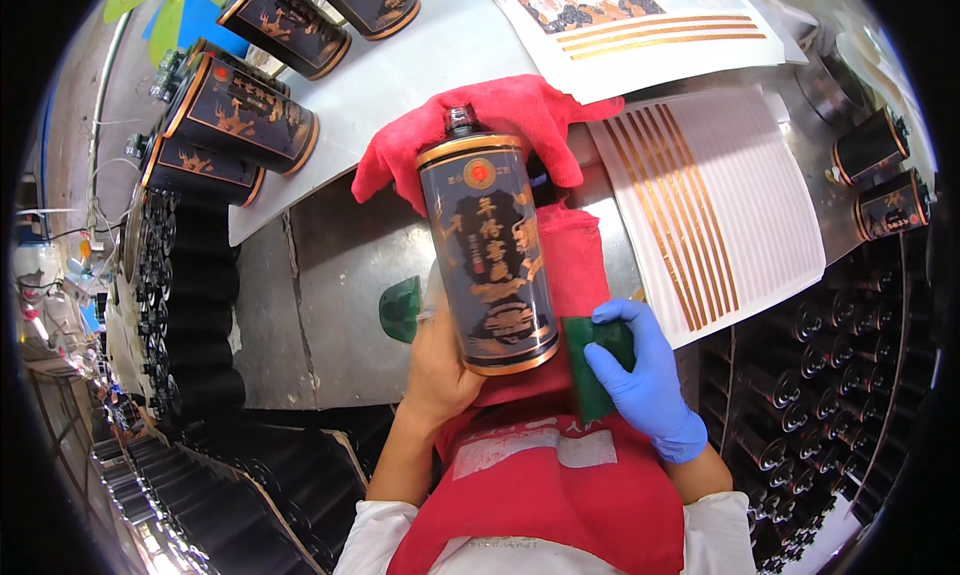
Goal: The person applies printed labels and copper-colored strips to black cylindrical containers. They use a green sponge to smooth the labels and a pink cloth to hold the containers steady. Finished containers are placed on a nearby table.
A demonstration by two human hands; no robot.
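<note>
A dark bottle (490,250) with gold rims and gold-and-copper decoration is held upright over the bench, its neck pointing away from me. My bare left hand (436,370) is closed around its lower left side, with the fingers partly hidden behind it. In a blue glove, my right hand (645,380) grips a flat green scraper (588,390) just right of the bottle's base. A second green piece (401,310) lies on the metal bench to the left. Behind the bottle's neck is a bunched red cloth (400,140).
Sheets with gold strips (680,215) lie right of the bottle, and printed sheets (640,25) lie beyond. Several decorated bottles (235,110) stand at the far left, with more at the right edge. Racks of dark bottles (800,395) flank the bench (320,305) on both sides.
</note>
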